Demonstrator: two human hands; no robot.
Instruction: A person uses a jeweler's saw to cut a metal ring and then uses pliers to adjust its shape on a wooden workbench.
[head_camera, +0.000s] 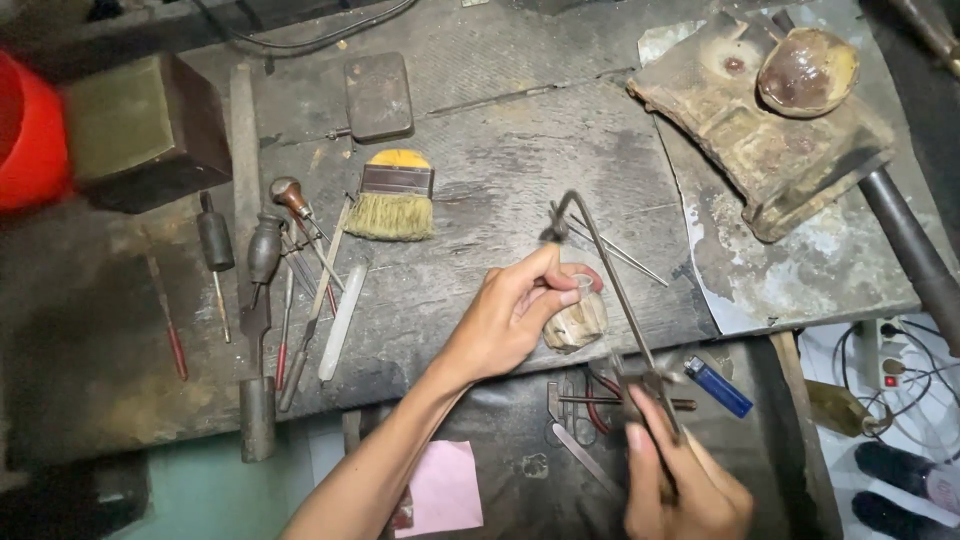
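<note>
My left hand (510, 315) rests on the front edge of the worn wooden workbench (480, 190), its fingers pinching a small pale ring-like piece (585, 279) against a wooden bench peg (577, 325). My right hand (685, 480) grips the handle of a thin-framed jeweller's saw (610, 290). The saw frame rises up and away from my right hand, arching over the piece under my left fingers. The blade itself is too thin to make out.
A small brush (392, 198), gravers and files (290, 270) lie at the left. A dark steel block (150, 125) and a red container (25, 135) stand far left. A charred block with a bowl (790, 110) sits at the right. A blue lighter (718, 386) and pliers (600, 400) lie in the tray below.
</note>
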